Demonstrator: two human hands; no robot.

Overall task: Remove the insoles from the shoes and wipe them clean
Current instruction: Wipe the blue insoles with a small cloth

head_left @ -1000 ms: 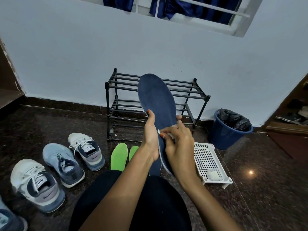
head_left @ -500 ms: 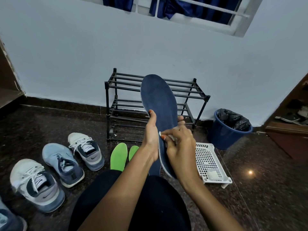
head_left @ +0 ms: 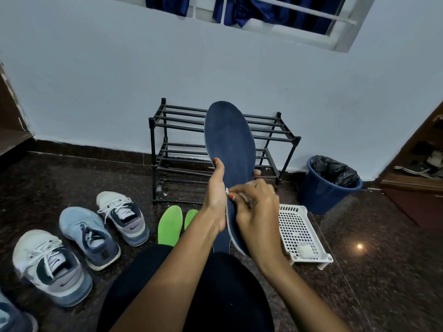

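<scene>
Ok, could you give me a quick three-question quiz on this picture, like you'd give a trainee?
1. True or false: the green insoles lie inside the white basket.
2. Which hand pinches the white wipe against the dark blue insole?
3. What stands behind the raised insole? A: black shoe rack. B: chair. C: ladder.
Key: 1 false, they lie on the floor. 2 the right hand. 3 A.
</scene>
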